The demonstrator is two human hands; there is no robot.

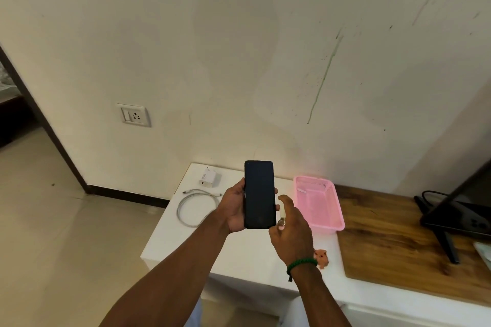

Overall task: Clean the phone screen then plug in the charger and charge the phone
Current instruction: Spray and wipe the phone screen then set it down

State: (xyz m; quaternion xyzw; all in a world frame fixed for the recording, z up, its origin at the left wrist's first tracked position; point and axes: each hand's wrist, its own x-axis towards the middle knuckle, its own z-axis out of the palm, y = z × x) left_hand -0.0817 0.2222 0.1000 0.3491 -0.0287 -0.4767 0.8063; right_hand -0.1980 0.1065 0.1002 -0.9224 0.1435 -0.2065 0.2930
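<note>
Phone [259, 194], screen dark, gripped upright in left hand [233, 207]; right hand [291, 231] fingers clench a small bottle [282, 216].

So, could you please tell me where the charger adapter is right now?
The white charger adapter sits at the back left corner of the white table, just behind the coiled white cable and left of the raised phone.

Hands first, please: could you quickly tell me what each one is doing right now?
Left hand: closed around the black phone, held upright, screen facing the camera.
Right hand: closed on a small whitish object beside the phone; what it is cannot be told.
</note>
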